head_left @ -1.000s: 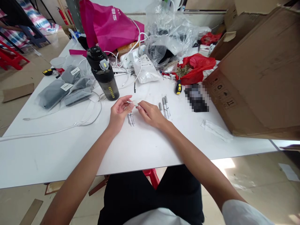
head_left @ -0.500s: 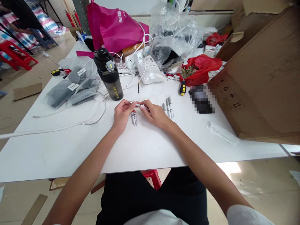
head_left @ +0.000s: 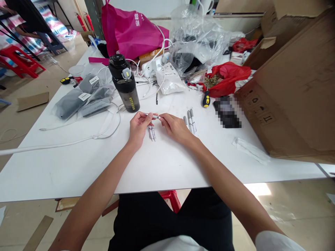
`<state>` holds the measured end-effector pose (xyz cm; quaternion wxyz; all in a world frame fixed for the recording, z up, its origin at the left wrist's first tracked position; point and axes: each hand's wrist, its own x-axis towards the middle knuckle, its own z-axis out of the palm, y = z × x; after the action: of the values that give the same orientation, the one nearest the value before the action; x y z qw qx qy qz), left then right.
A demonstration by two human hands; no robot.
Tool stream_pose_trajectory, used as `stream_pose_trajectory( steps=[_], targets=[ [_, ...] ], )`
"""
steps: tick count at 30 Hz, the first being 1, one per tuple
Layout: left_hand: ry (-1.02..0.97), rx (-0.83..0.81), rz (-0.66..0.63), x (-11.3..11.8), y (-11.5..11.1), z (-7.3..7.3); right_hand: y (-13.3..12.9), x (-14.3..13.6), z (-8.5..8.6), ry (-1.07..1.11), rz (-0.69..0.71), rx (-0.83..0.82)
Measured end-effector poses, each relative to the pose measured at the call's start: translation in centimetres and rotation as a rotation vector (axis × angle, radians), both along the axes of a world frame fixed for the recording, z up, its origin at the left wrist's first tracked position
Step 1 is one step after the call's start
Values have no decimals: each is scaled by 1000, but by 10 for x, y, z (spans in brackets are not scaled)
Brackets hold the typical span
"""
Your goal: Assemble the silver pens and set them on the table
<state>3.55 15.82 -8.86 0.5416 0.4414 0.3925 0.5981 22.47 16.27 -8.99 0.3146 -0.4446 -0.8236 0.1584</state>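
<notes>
Both hands, left hand (head_left: 138,126) and right hand (head_left: 176,127), pinch what looks like a small grey connector (head_left: 154,116) between fingertips, just right of the black bottle (head_left: 125,84)

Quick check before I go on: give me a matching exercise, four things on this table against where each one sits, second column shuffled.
Things:
1. dark water bottle
2. yellow-handled screwdriver
3. cardboard box
4. small grey piece

Places:
A. along the table's right side
B. pinched between left hand and right hand
C. upright, beyond the left hand
D. beside the red plastic bag

Pairs: 1-C, 2-D, 3-A, 4-B
</notes>
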Motion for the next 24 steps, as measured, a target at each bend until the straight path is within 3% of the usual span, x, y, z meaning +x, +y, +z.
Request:
stream_pose_trajectory(
  steps=[6, 14, 24],
  targets=[
    [-14, -8, 25, -3, 2, 2, 4, 5, -6, -6, -83, -26],
    [-83, -69, 80, -9, 8, 2, 3, 10, 5, -22, -71, 66],
    [-17, -26, -57, -5, 4, 2, 3, 9, 2, -50, -58, 89]
  ],
)
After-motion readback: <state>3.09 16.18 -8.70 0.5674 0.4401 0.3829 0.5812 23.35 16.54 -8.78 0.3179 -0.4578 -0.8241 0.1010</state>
